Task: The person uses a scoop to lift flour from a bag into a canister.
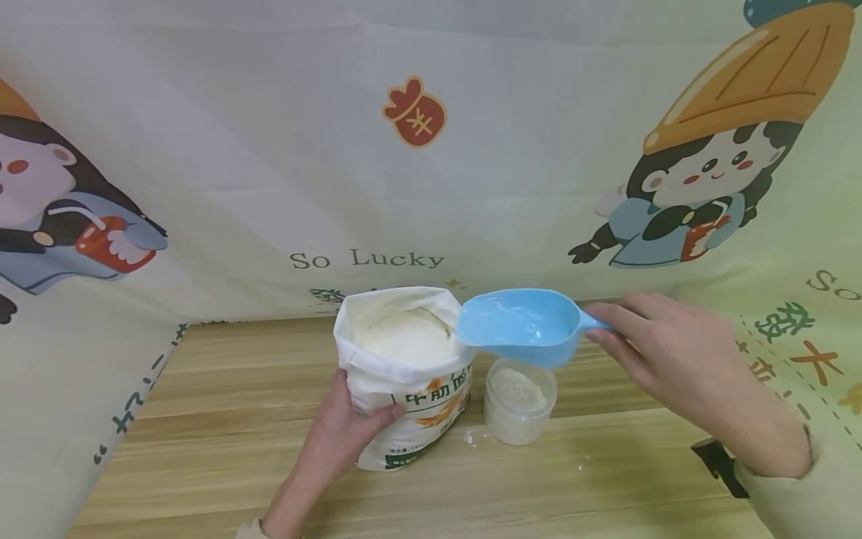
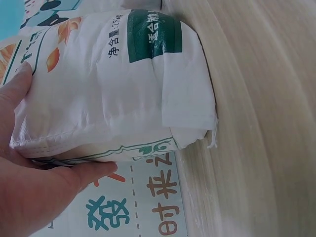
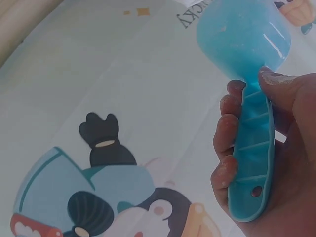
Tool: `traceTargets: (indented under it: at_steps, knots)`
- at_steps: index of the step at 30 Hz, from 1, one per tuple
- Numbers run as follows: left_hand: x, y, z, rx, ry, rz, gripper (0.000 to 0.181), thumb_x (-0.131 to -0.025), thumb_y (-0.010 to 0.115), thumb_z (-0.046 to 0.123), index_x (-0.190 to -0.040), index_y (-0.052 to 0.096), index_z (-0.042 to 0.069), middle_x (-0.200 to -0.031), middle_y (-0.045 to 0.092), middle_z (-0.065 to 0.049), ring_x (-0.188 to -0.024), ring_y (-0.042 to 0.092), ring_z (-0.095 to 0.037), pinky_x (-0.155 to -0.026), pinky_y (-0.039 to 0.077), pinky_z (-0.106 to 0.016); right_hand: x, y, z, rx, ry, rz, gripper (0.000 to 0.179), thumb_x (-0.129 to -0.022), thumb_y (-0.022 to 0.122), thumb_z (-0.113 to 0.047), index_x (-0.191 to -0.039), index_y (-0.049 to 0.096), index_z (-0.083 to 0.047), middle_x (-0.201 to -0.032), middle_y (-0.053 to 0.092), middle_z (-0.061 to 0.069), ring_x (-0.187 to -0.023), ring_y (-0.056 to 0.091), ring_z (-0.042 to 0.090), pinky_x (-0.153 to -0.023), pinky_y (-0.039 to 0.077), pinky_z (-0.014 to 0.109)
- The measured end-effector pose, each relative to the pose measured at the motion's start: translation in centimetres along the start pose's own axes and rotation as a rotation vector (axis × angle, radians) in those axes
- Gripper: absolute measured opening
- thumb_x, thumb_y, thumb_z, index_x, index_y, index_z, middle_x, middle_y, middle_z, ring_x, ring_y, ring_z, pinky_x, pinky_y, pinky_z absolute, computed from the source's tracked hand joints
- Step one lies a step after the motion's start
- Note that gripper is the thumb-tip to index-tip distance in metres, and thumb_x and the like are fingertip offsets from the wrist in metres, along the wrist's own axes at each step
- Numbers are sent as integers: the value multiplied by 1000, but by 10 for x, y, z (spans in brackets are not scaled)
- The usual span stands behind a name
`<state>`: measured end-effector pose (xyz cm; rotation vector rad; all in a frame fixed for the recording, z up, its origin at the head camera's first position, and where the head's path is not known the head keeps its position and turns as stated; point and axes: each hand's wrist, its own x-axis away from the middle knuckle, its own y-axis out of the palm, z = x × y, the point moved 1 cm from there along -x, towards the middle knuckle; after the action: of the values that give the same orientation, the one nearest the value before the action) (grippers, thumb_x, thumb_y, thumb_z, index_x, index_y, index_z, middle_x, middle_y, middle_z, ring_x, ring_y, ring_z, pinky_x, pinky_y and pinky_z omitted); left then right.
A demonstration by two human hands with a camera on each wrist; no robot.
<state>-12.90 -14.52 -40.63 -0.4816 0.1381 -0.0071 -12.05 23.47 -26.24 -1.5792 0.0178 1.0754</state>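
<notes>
A white flour bag (image 1: 380, 382) with printed lettering stands upright on the table, its top open and white flour (image 1: 407, 337) showing inside. My left hand (image 1: 357, 415) grips the bag's left side, thumb across the front; the left wrist view shows fingers on the bag (image 2: 98, 89) too. In my right hand (image 1: 673, 352) is the handle of a light blue scoop (image 1: 521, 318), held above the table with its lip by the bag's right rim. The bowl carries only a whitish film. Below the scoop stands a clear round jar (image 1: 518, 427) with white flour in it.
Specks of flour (image 1: 470, 438) lie on the wooden table (image 1: 236, 419) near the jar. A printed cloth (image 1: 269, 150) with cartoon figures rises behind and at both sides of the table.
</notes>
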Motion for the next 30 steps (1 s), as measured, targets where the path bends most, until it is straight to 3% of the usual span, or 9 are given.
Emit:
traceTargets:
  at_steps: [6,15,20,23,27,30]
  knots:
    - [0,0,0,-5,8,-2,84,-80,91,19,-148,41,9,-134,62,-14,-125,60,-35,-106,47,-58,-7,4,-7,-9,-8,-5,68,-109,27,-60,-112,77,-13,-90,70,1,-70,62,20,-53,50,39]
    - [0,0,0,-17,2,1,84,-81,91,20,-147,41,7,-133,63,-15,-123,61,-35,-105,48,-57,-19,13,-18,14,-33,23,67,-109,26,-59,-107,76,-13,-79,63,-2,-59,50,13,-45,38,29]
    - [0,0,-1,-39,-2,-3,83,-82,90,23,-146,40,7,-132,63,-15,-122,61,-35,-103,49,-57,-32,17,-29,-2,-7,-36,67,-108,22,-60,-108,73,-17,-74,54,-7,-56,43,11,-44,34,27]
    - [0,0,-1,-44,5,-5,82,-82,90,24,-146,41,7,-131,63,-15,-122,61,-35,-102,50,-58,-42,17,-37,7,22,-94,44,-108,46,-54,-108,73,-19,-74,54,-7,-55,45,11,-43,34,29]
    - [0,0,-1,-37,11,-4,81,-82,90,24,-145,42,7,-130,63,-14,-121,62,-34,-101,51,-57,-55,17,-48,26,44,-160,17,-97,74,-32,-107,74,-18,-73,54,-6,-54,45,11,-41,32,29]
    - [0,0,-2,-32,13,-1,80,-82,90,24,-144,43,8,-130,64,-13,-119,63,-34,-100,51,-57,-63,16,-56,35,54,-200,15,-98,73,-31,-105,75,-17,-72,53,-6,-52,44,10,-41,31,28]
